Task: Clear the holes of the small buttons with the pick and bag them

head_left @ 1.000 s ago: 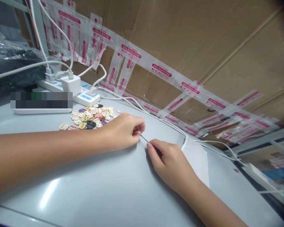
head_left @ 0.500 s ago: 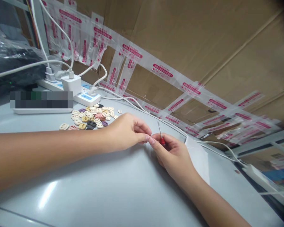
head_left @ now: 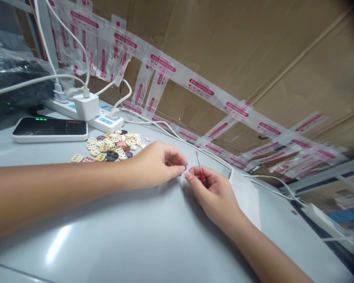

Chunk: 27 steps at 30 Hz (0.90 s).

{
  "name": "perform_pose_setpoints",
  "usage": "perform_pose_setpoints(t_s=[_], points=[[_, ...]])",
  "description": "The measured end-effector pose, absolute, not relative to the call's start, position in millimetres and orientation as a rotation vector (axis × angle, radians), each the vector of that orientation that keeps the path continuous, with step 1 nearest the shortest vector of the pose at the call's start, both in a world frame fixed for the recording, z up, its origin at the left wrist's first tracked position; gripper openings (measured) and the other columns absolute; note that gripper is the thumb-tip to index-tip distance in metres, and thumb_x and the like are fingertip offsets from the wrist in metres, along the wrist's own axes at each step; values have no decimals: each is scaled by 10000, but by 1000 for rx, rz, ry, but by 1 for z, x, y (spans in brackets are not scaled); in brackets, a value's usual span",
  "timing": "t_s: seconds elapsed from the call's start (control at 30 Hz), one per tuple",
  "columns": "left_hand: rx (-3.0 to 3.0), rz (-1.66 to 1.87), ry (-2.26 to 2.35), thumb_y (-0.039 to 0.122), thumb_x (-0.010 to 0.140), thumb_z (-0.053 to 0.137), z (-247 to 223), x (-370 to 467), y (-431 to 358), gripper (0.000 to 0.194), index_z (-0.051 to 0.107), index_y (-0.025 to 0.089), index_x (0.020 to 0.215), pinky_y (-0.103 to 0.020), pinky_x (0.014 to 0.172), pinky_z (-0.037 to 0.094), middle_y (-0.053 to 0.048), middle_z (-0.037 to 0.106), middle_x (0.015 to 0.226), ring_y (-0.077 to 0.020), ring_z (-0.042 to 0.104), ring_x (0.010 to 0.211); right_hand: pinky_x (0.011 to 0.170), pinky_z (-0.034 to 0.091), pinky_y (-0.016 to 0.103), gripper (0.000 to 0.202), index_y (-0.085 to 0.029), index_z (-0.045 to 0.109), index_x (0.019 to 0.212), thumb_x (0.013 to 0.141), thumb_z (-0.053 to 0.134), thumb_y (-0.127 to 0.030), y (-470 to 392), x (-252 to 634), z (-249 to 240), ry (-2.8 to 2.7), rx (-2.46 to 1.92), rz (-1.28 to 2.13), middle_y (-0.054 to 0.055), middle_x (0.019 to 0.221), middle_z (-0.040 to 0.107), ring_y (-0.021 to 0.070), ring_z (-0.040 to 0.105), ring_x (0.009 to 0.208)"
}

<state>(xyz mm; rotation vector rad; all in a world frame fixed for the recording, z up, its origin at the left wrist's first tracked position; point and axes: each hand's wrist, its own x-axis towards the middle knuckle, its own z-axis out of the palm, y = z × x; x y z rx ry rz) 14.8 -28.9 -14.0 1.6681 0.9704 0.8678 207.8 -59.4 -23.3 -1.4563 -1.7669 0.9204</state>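
Far left of and behind the pile of small button-like pieces (head_left: 115,146), clear plastic (head_left: 6,49) covers something dark, cut off at the frame edge; left of the pile lies a white-edged device (head_left: 50,129) with a black face, green lights and red lettering that seems to start "WiFi", its end too blurred to read; behind the pile stand a power strip (head_left: 106,122) and a white adapter (head_left: 87,105); the pile itself rests on the surface (head_left: 120,236), its near edge partly hidden by the left forearm; above and right of it, tape (head_left: 162,65) on the cardboard (head_left: 238,47) carries pink-red labels in Chinese characters, too small to read surely; just right of the pile, the left hand (head_left: 157,164) has its grip pinched almost closed on a small pale piece (head_left: 183,169), mostly covered by fingertips; farther right, the right hand (head_left: 216,190) curls around a red-handled screwdriver (head_left: 202,175), shaft up, handle end hidden, thumb and forefinger nearly together, whether on anything else I cannot tell; beyond, white paper (head_left: 247,200) lies partly behind that hand.
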Motion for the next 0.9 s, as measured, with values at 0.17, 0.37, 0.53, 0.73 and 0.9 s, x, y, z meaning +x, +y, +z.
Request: perform_pose_setpoints(t_s=[0.17, 0.37, 0.53, 0.73, 0.9], points=[[1618, 879, 1032, 261, 832, 631, -17, 9, -19, 149, 679, 169, 940, -281, 741, 499, -18, 716, 870, -138, 639, 758, 406, 207, 222, 292, -201, 561, 805, 878, 606, -480, -57, 209, -24, -1702, -1470, 953, -80, 513, 355, 75, 293, 431], [1780, 651, 986, 343, 865, 588, -13, 6, -21, 200, 692, 187, 934, -257, 652, 462, 16, 642, 732, -128, 587, 675, 404, 201, 216, 304, -200, 566, 806, 878, 610, -492, -57, 209, -24, -1693, -1453, 971, -84, 516, 340, 69, 281, 427], [1841, 590, 1010, 368, 846, 601, -7, 7, -26, 211, 700, 191, 905, -234, 592, 432, 25, 632, 697, -123, 590, 643, 422, 229, 217, 310, -194, 573, 819, 878, 604, -496, -58, 207, -25, -1733, -1447, 960, -76, 541, 354, 77, 302, 452], [1910, 592, 1021, 350, 805, 604, -9, 7, -28, 192, 691, 184, 850, -229, 577, 405, 18, 649, 692, -123, 576, 637, 445, 246, 226, 299, -190, 573, 808, 882, 590, -478, -62, 205, -22, -1804, -1462, 933, -61, 563, 375, 91, 318, 486], [1896, 579, 975, 331, 799, 588, -10, 6, -28, 164, 672, 191, 816, -228, 563, 396, 27, 636, 669, -125, 578, 627, 468, 257, 235, 266, -190, 567, 789, 883, 576, -439, -63, 202, -21, -1835, -1471, 898, -53, 580, 388, 101, 334, 516]])
